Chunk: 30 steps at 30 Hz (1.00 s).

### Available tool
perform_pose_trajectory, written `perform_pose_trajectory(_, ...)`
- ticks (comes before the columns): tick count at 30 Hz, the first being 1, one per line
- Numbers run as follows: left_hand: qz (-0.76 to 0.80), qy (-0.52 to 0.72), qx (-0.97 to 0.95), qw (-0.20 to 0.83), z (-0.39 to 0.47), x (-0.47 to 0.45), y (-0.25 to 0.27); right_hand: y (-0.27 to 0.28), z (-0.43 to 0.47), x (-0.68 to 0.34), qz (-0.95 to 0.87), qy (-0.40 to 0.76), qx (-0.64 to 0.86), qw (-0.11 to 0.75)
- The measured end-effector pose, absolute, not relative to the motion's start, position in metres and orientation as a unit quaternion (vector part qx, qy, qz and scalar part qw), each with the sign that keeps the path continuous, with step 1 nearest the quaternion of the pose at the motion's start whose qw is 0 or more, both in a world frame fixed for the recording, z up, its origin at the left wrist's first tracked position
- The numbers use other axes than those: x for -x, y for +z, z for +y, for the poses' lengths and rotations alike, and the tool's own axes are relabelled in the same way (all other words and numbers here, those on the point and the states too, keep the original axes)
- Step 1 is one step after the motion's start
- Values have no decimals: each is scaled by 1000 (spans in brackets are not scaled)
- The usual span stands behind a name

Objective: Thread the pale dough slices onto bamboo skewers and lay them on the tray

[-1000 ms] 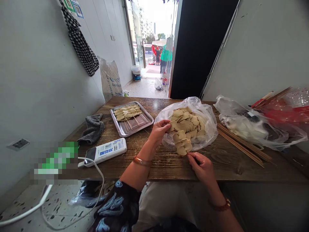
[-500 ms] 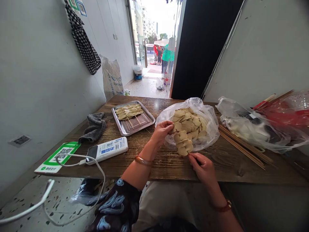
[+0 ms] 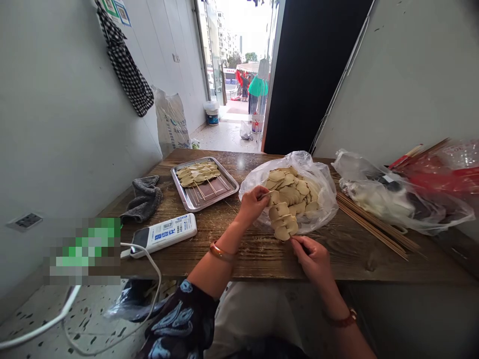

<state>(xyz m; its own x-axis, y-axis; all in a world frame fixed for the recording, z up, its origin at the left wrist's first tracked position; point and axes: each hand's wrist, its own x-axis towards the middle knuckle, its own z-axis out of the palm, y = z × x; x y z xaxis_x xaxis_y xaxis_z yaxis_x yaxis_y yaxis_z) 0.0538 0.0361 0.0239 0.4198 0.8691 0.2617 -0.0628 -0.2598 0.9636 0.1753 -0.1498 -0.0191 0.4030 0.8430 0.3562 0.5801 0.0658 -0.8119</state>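
Observation:
Thin, round beige food slices (image 3: 283, 219) are threaded in a row on a wooden skewer, held over the near edge of an open plastic bag. My right hand (image 3: 312, 257) pinches the skewer's lower end, just below the last slice. At the upper end, my left hand (image 3: 254, 203) grips a beige slice (image 3: 274, 197) between thumb and fingers; the skewer's tip is hidden there. Behind them, the clear plastic bag (image 3: 325, 212) holds a heap of loose slices (image 3: 288, 185). Finished-looking skewers of slices (image 3: 198, 172) lie on a metal tray (image 3: 194, 203) to the left.
Bare wooden skewers (image 3: 374, 227) lie to the right on the wooden table (image 3: 352, 264). Beyond them are plastic bags (image 3: 396, 199). A grey cloth (image 3: 144, 199) and a white power bank (image 3: 168, 233) with a cable are at the left. People stand outside the doorway.
The view has shifted slightly, moving everything a little to the left. Both hands keep nearly the same hold on the skewer and slice.

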Motion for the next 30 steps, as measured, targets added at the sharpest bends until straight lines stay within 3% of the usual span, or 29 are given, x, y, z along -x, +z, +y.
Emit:
perform_pose_trajectory(6,302,427,-700,486,37,-54,24,-19,-149,-176,-511,170,673,507)
perform_pose_trajectory(19,211,341,-582,707,26,-52,31,-23,-152,-184,-422,280,644,573)
perform_pose_trajectory(30,204,335,-499,773,21,-54,32,-24,-153,-185,-421,301,631,578)
